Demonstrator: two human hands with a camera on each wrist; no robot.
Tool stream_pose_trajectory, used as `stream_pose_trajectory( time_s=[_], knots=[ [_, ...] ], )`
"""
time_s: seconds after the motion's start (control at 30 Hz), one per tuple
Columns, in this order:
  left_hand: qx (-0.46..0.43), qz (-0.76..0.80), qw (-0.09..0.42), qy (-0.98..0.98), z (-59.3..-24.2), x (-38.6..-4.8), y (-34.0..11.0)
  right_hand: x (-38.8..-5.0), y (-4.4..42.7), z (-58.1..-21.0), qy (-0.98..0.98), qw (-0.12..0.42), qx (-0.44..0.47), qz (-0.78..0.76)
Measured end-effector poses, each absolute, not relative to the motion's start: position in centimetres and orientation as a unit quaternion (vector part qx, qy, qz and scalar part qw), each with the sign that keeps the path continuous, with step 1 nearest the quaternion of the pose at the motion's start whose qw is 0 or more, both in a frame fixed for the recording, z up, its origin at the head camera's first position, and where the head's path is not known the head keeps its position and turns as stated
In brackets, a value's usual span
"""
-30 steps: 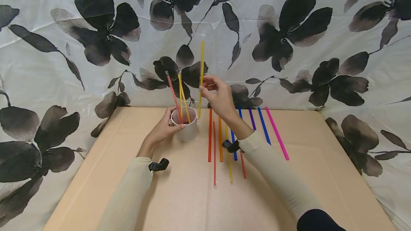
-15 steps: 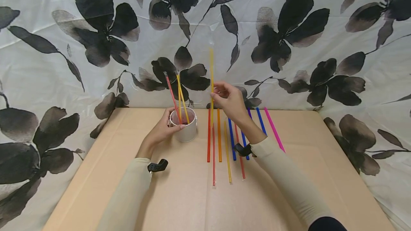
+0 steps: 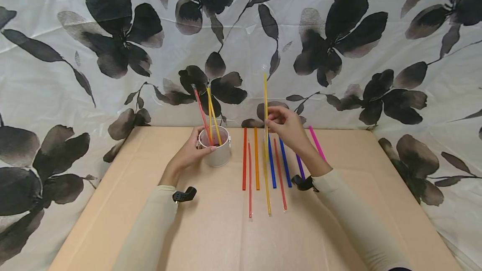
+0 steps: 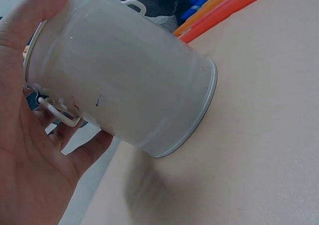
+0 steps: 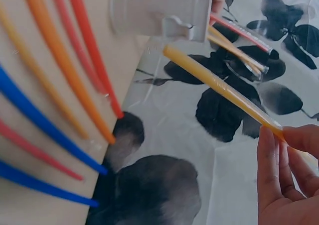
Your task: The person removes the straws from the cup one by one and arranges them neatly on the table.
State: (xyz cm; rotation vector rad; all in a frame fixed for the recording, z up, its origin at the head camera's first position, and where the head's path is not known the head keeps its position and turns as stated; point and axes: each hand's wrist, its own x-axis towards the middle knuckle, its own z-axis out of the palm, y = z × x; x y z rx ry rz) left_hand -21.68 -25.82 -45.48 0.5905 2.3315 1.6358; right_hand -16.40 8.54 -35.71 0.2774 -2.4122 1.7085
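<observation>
My left hand (image 3: 192, 149) grips a small white metal pail (image 3: 219, 156) by its left side, thumb on the front near the rim. In the left wrist view the pail (image 4: 129, 70) has small wire handles on its sides. One red straw (image 3: 202, 110) and yellow straws (image 3: 209, 103) lean out of it. To the pail's right, my right hand (image 3: 288, 131) pinches a yellow straw (image 3: 265, 91) between thumb and fingertips, upright above the row of straws. In the right wrist view this straw (image 5: 219, 88) has its lower end free, with clear film along it.
Several straws lie side by side on the tan table (image 3: 211, 229): a red straw (image 3: 244, 160), an orange straw (image 3: 257, 160), a blue straw (image 3: 272, 166), a purple straw (image 3: 300, 167) and a magenta straw (image 3: 317, 142) among them. A floral cloth (image 3: 150, 66) hangs behind the table.
My right hand has moved right and a little lower with the yellow straw, from beside the pail to over the row. The left hand and pail have stayed put.
</observation>
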Motion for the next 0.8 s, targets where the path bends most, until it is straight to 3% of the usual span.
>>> stream_pose_trajectory(
  time_s=[0.8],
  knots=[
    [0.200,0.553,0.110,0.801,-45.1,-21.5,-25.9,-14.7,13.6,-40.0,-0.851,0.036,0.023,0.524]
  ],
)
